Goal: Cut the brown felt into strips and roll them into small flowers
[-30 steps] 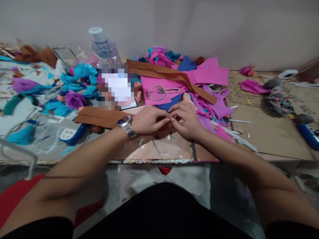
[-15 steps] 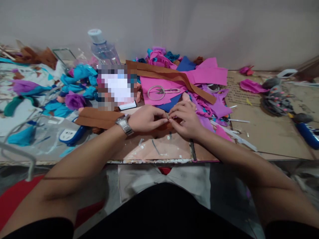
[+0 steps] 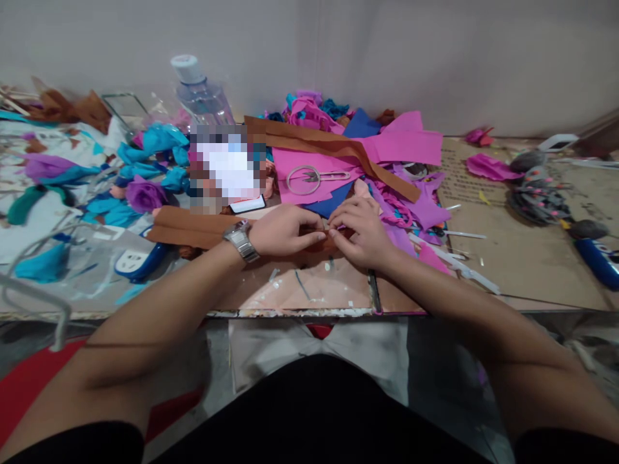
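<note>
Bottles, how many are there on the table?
1: a clear bottle with a pale cap stands at the back by the wall. Clutter may hide others.

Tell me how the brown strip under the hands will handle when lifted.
Probably floppy: the brown strip lies flat, and the left hand and right hand pinch its end. Likely light, being thin; a push should crease it, not roll it.

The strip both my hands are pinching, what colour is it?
Brown; the strip shows best in the head view, running left past the wristwatch.
</note>
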`<state>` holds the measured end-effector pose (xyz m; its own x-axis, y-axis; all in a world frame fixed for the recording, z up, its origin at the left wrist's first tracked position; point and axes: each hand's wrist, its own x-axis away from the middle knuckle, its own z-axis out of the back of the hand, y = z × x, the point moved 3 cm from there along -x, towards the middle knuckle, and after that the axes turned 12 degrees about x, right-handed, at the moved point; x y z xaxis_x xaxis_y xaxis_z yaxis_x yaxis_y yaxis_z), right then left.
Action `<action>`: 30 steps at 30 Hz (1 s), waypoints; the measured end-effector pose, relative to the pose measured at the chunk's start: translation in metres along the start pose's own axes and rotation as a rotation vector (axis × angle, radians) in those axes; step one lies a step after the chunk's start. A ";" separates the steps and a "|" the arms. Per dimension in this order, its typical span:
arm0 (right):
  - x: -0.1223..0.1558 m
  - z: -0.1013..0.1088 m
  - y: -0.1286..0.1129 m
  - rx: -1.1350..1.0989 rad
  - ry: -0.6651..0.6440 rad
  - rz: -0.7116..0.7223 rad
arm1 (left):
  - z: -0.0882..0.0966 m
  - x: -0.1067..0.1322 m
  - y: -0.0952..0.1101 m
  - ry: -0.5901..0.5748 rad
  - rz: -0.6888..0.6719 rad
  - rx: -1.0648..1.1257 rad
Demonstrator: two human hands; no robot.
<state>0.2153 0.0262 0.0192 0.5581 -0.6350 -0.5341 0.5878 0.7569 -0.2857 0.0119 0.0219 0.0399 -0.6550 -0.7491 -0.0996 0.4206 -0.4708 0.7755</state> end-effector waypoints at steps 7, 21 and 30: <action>0.000 -0.001 -0.001 0.017 -0.032 -0.022 | 0.001 -0.001 -0.002 -0.047 0.010 0.041; -0.001 0.006 0.006 0.100 0.013 -0.083 | 0.016 -0.001 -0.007 0.125 0.099 -0.168; 0.000 0.007 0.011 0.091 0.048 -0.121 | 0.026 0.001 -0.016 0.322 0.177 -0.457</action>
<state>0.2256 0.0336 0.0218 0.4525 -0.7112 -0.5381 0.7011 0.6566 -0.2782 -0.0118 0.0412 0.0436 -0.3561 -0.9050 -0.2326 0.7813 -0.4249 0.4572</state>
